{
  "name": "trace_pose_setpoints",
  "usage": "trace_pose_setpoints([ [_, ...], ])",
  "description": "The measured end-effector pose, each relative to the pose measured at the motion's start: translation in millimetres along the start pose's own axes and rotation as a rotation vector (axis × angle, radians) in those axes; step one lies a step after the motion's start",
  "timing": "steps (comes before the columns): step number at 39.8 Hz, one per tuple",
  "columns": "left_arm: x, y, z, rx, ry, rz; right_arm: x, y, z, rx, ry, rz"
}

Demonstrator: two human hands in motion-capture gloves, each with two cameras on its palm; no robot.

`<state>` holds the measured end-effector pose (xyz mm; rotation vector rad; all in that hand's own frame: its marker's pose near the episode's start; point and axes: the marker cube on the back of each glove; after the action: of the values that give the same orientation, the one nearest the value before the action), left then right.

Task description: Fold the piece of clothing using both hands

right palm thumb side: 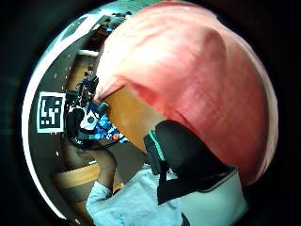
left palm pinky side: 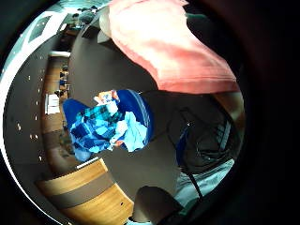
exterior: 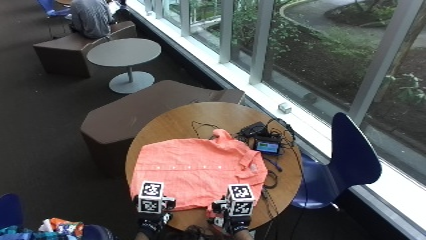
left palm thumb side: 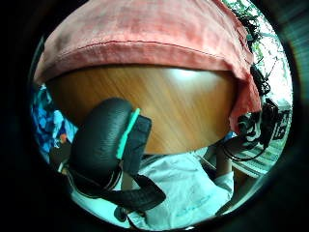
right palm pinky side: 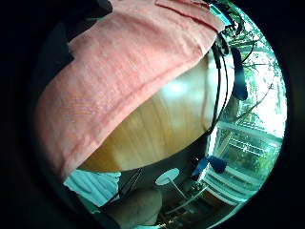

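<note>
One shirt (exterior: 200, 171), collar toward window.

A small device (exterior: 268, 146) with cables lies beside a blue chair (exterior: 346, 159).

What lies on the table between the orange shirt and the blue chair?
In the outside view, black cables and a small device with a lit screen lie between the orange shirt and the blue chair.

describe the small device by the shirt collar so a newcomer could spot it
Find the round wooden table by the windows, with the orange shirt spread across it. Beside the collar, window side, a tangle of black cables holds a small device: the only thing with a lit blue screen.
</note>
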<state>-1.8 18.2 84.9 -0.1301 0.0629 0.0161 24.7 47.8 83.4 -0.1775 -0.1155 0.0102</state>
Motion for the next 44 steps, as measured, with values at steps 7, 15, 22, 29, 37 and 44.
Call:
trace_pose_setpoints([
  [7,-11.1,-26.1,26.1,0.161,0.077,-0.056,13.7,-11.0,10.8,0.037,0.005,0.044],
  [15,-31.7,-21.6,1.5,0.587,-0.076,-0.158,38.1,-38.5,-6.4,0.384,0.067,0.053],
  [22,-34.9,7.5,-20.2,0.764,-0.003,-0.092,47.1,-19.4,-48.2,0.611,-0.043,-0.086],
  [29,-52.5,62.7,-88.7,0.938,0.054,0.098,50.0,40.4,-95.0,0.345,-0.091,-0.291],
  [37,-65.4,44.1,-114.4,0.580,0.088,0.272,43.4,-2.0,-168.6,0.028,-0.213,-0.363],
  [44,-70.6,-69.4,-113.8,0.338,-0.030,0.196,35.7,-169.4,-162.7,-0.066,-0.184,-0.247],
])
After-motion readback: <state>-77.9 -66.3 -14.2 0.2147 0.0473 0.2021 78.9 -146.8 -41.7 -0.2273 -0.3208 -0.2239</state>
